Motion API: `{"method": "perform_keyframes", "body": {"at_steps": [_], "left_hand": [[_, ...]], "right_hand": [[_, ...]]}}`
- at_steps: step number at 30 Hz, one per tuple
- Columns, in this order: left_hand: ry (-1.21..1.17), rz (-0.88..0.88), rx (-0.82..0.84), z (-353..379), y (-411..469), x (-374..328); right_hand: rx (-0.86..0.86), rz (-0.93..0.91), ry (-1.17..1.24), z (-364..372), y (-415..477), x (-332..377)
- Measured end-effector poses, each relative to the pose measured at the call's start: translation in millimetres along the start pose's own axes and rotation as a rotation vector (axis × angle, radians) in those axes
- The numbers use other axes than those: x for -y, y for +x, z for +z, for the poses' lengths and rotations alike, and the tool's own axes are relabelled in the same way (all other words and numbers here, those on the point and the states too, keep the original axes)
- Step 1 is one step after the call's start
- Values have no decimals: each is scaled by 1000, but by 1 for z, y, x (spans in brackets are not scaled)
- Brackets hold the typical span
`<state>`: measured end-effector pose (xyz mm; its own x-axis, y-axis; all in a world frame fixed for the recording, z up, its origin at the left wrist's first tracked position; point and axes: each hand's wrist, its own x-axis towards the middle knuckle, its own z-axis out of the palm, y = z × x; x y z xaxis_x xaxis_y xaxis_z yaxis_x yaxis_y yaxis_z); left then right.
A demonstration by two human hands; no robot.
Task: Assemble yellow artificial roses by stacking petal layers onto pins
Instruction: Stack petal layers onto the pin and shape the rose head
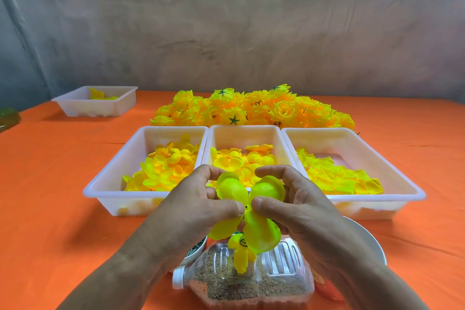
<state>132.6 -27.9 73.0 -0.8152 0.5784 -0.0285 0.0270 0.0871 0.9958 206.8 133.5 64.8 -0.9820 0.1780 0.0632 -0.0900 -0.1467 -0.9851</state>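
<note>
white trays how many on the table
4. Three side by side mid-table: left tray, middle tray, right tray. A fourth tray sits apart at the far left. None seems hidden.

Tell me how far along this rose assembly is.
Done: a heap of finished yellow fabric roses lies at the back. In hand: left hand and right hand pinch a four-lobed yellow petal layer over a partly built flower on the grain-filled clear plastic bottle. Left: three white plastic trays hold many loose petals.

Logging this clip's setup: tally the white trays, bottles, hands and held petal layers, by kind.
White trays: 4
Bottle: 1
Hands: 2, left hand and right hand
Petal layer in their grip: 1
Total: 8
</note>
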Motion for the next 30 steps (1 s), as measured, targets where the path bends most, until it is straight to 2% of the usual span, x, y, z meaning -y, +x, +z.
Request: {"method": "perform_keyframes", "body": {"at_steps": [30], "left_hand": [[6, -86, 69, -5, 7, -4]], "right_hand": [[22, 73, -134, -3, 3, -2]]}}
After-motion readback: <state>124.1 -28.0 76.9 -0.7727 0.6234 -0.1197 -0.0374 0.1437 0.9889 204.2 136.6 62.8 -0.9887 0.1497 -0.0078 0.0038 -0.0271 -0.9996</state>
